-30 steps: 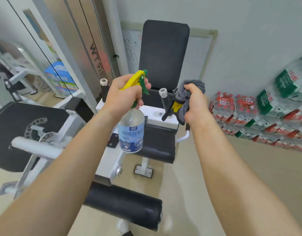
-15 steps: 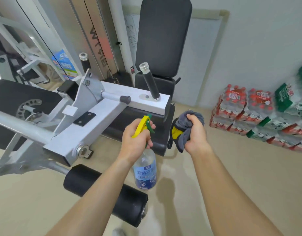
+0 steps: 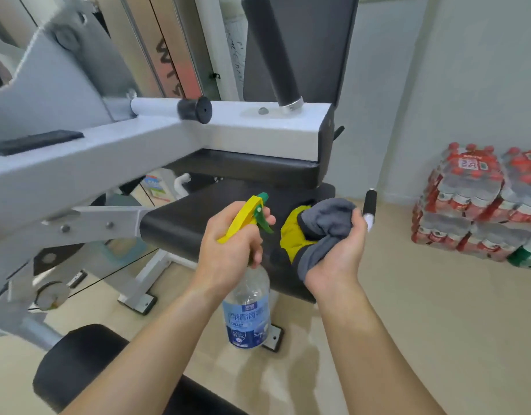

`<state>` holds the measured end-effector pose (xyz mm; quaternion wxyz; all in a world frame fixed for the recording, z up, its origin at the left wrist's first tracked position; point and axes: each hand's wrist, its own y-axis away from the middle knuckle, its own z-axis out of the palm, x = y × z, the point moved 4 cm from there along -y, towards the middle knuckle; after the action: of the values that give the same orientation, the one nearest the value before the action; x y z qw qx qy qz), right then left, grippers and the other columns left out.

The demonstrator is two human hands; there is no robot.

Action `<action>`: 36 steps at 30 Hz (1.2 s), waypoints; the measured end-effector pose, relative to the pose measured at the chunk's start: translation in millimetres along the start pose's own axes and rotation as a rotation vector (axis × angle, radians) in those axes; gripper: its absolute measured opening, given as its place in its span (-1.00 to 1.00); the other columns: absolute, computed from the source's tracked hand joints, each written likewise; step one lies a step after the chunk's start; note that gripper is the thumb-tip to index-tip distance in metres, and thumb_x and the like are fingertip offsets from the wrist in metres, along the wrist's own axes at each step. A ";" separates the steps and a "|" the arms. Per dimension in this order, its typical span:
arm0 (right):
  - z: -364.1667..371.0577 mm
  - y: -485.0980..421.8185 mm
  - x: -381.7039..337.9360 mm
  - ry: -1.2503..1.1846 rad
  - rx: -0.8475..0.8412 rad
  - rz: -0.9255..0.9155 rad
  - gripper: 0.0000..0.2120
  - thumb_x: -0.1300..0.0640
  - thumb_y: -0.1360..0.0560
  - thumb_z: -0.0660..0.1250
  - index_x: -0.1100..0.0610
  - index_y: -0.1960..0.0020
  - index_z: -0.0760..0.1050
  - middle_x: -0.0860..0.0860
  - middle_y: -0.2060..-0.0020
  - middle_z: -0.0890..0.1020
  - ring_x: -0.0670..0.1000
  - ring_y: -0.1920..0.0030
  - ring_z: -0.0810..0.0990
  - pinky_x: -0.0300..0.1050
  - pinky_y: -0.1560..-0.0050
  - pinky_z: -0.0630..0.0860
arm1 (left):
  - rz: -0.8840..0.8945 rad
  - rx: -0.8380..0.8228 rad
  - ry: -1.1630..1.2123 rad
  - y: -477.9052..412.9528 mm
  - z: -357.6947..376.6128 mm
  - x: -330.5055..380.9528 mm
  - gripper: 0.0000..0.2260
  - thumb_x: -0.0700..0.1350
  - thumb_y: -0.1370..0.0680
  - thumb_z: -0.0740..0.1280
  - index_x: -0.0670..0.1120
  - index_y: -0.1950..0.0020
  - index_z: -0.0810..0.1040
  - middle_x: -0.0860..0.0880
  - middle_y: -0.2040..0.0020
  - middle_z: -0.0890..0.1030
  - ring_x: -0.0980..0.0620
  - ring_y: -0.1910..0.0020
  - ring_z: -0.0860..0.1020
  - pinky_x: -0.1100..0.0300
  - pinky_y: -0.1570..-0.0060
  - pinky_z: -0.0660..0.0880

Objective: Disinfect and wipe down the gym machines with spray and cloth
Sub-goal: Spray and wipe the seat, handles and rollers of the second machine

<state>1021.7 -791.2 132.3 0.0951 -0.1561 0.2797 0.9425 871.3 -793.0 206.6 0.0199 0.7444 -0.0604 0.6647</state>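
Observation:
My left hand (image 3: 228,250) grips the yellow trigger head of a clear spray bottle (image 3: 247,313) with a blue label, its green nozzle aimed at the black seat pad (image 3: 192,223) of the gym machine. My right hand (image 3: 339,259) holds a bunched grey and yellow cloth (image 3: 315,229) just over the seat's right part. The machine's white frame (image 3: 258,133) crosses above the seat, with a black handle grip (image 3: 276,52) rising from it and the black backrest (image 3: 327,55) behind.
A black roller pad (image 3: 78,360) lies low at the left near my arms. A short black side handle (image 3: 369,205) sticks up right of the seat. Shrink-wrapped packs of bottled water (image 3: 474,202) are stacked against the right wall. The floor is beige.
My view has dropped and closed in on the seat. Both hands have come down from the upper frame to seat level, still holding bottle and cloth.

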 end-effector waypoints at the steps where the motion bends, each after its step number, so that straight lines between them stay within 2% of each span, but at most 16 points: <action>1: -3.2 -6.8 5.1 -0.024 -0.024 -0.023 -0.60 -0.22 -0.55 0.27 -0.04 0.25 0.72 0.05 0.07 0.74 0.05 0.03 0.71 0.00 -0.17 0.57 | 0.033 0.000 0.012 -1.5 0.4 -3.1 -0.66 -0.32 -0.28 0.20 -0.21 0.01 0.62 -0.13 0.07 0.70 -0.05 0.50 0.40 0.16 0.51 0.34; 6: -14.7 -24.5 24.1 -0.124 -0.145 -0.069 -0.57 -0.17 -0.59 0.21 0.16 -0.11 0.63 0.19 -0.13 0.67 0.17 -0.19 0.64 0.16 -0.36 0.45 | 0.131 0.021 0.087 -2.2 3.6 -16.7 -0.72 -0.38 -0.35 0.20 -0.14 0.11 0.62 -0.08 0.11 0.70 -0.01 0.52 0.41 0.20 0.51 0.34; 8: -19.3 -27.0 24.5 -0.174 -0.150 -0.093 -0.57 -0.08 -0.64 0.14 0.08 0.11 0.71 0.15 -0.05 0.66 0.10 -0.25 0.58 0.10 -0.45 0.35 | 0.149 0.022 0.092 0.0 6.5 -20.5 -0.74 -0.32 -0.31 0.21 -0.12 0.13 0.62 -0.09 0.11 0.70 -0.01 0.52 0.41 0.20 0.51 0.34; 11: -17.1 -20.5 22.4 -0.222 -0.234 -0.146 -0.32 0.02 -0.69 0.04 -0.04 0.49 0.67 0.05 0.18 0.63 0.08 -0.19 0.53 0.02 -0.47 0.28 | 0.154 0.024 0.053 1.4 11.5 -23.3 -0.75 -0.37 -0.39 0.22 -0.19 0.06 0.62 -0.10 0.10 0.72 0.01 0.54 0.41 0.21 0.49 0.35; 14: -15.7 -12.7 19.9 -0.183 -0.256 -0.177 -0.33 0.00 -0.68 0.03 -0.06 0.50 0.66 0.07 0.20 0.63 0.10 -0.05 0.58 0.03 -0.35 0.41 | 0.150 0.041 0.067 1.6 15.8 -20.0 -0.73 -0.45 -0.45 0.18 -0.24 0.02 0.61 -0.05 0.14 0.71 0.01 0.54 0.40 0.19 0.46 0.34; 16: -15.8 -9.6 18.7 -0.134 -0.273 -0.159 -0.46 -0.03 -0.66 0.07 0.03 0.31 0.71 0.11 0.20 0.66 0.17 -0.05 0.63 0.03 -0.27 0.46 | 0.152 0.039 0.086 2.5 19.1 -13.8 -0.73 -0.45 -0.45 0.17 -0.22 0.03 0.60 -0.08 0.14 0.70 0.01 0.54 0.40 0.20 0.47 0.34; 18: -17.3 -16.4 19.9 -0.132 -0.244 -0.167 -0.66 -0.09 -0.58 0.18 0.10 -0.10 0.61 0.21 -0.01 0.62 0.24 -0.20 0.59 0.11 -0.28 0.48 | 0.143 0.050 0.075 2.6 21.3 -8.6 -0.74 -0.43 -0.45 0.19 -0.19 0.04 0.61 -0.13 0.13 0.70 0.02 0.54 0.41 0.22 0.51 0.37; 19: -19.8 -23.9 19.8 -0.159 -0.241 -0.190 -0.58 -0.10 -0.51 0.29 0.08 -0.29 0.50 0.25 -0.10 0.60 0.26 -0.22 0.59 0.14 -0.23 0.52 | 0.134 0.055 0.063 2.5 22.1 -7.1 -0.74 -0.42 -0.45 0.19 -0.18 0.04 0.61 -0.14 0.12 0.70 0.03 0.53 0.42 0.22 0.51 0.38; 21: -22.3 -32.3 19.6 -0.197 -0.233 -0.220 -0.14 -0.08 -0.30 0.51 -0.09 -0.52 0.25 0.27 -0.27 0.55 0.27 -0.23 0.59 0.24 -0.16 0.54 | 0.110 0.058 0.048 1.5 22.3 -7.1 -0.75 -0.39 -0.46 0.20 -0.17 0.03 0.61 -0.10 0.12 0.69 0.03 0.51 0.43 0.20 0.49 0.39; 23: -21.9 -29.7 13.9 -0.157 -0.217 -0.279 -0.11 -0.12 -0.28 0.54 -0.08 -0.52 0.25 0.26 -0.31 0.53 0.26 -0.24 0.59 0.25 -0.22 0.50 | 0.095 0.055 0.031 1.6 22.0 -9.1 -0.74 -0.38 -0.46 0.21 -0.17 0.00 0.62 -0.09 0.09 0.71 0.01 0.49 0.46 0.18 0.46 0.40; 25: -11.6 -21.1 3.7 -0.047 -0.234 -0.362 -0.58 -0.11 -0.54 0.31 0.10 -0.31 0.48 0.21 -0.16 0.60 0.16 -0.16 0.60 0.03 -0.22 0.51 | 0.086 0.053 0.019 4.0 20.2 -11.5 -0.73 -0.38 -0.46 0.21 -0.16 -0.02 0.63 -0.09 0.04 0.72 0.00 0.47 0.48 0.16 0.44 0.42; 27: 1.9 -21.5 -0.9 0.188 -0.241 -0.538 -0.67 -0.03 -0.67 0.13 0.08 -0.32 0.47 0.12 -0.25 0.55 0.00 -0.21 0.53 -0.15 -0.19 0.47 | 0.084 0.063 0.020 8.2 16.9 -11.4 -0.72 -0.38 -0.46 0.22 -0.16 -0.02 0.64 -0.08 0.03 0.73 -0.01 0.47 0.49 0.16 0.44 0.43; 29: 26.4 -6.1 -1.3 0.501 -0.310 -0.934 -0.48 -0.03 -0.65 0.11 -0.01 -0.58 0.13 -0.01 -0.55 0.24 -0.11 -0.49 0.27 -0.17 -0.42 0.31 | 0.081 0.083 0.038 12.7 11.7 -10.0 -0.73 -0.38 -0.47 0.22 -0.16 -0.01 0.65 -0.05 0.07 0.73 -0.01 0.48 0.49 0.17 0.45 0.42; 31: 45.8 -0.2 12.6 0.804 -0.361 -1.324 -0.33 -0.05 -0.62 0.11 0.11 -0.63 -0.04 0.03 -0.61 0.02 -0.03 -0.60 0.01 -0.09 -0.57 0.07 | 0.087 0.095 0.065 16.3 4.6 -8.0 -0.75 -0.40 -0.47 0.21 -0.19 0.03 0.63 -0.04 0.17 0.70 0.00 0.50 0.48 0.17 0.46 0.40; 33: 60.6 -6.3 26.4 1.179 -0.231 -1.645 -0.38 -0.05 -0.64 0.11 0.20 -0.61 0.10 0.19 -0.59 0.03 0.17 -0.60 0.00 0.10 -0.57 0.06 | 0.071 0.133 0.097 17.7 -5.8 -8.2 -0.75 -0.42 -0.47 0.20 -0.18 0.06 0.62 -0.05 0.23 0.67 0.00 0.51 0.47 0.17 0.46 0.38; 36: 66.9 -24.5 18.8 1.438 -0.128 -2.007 -0.51 0.04 -0.63 0.22 0.12 -0.53 0.34 0.17 -0.52 0.13 0.30 -0.52 0.12 0.25 -0.52 0.15 | 0.062 0.174 0.077 17.5 -21.9 -10.8 -0.72 -0.42 -0.47 0.19 -0.21 -0.01 0.64 -0.09 0.09 0.72 0.01 0.51 0.45 0.18 0.45 0.39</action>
<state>994.6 -732.0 166.7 0.5925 -0.7883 -0.0217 0.1647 846.4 -807.2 197.6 -0.0631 0.7150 -0.0247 0.6959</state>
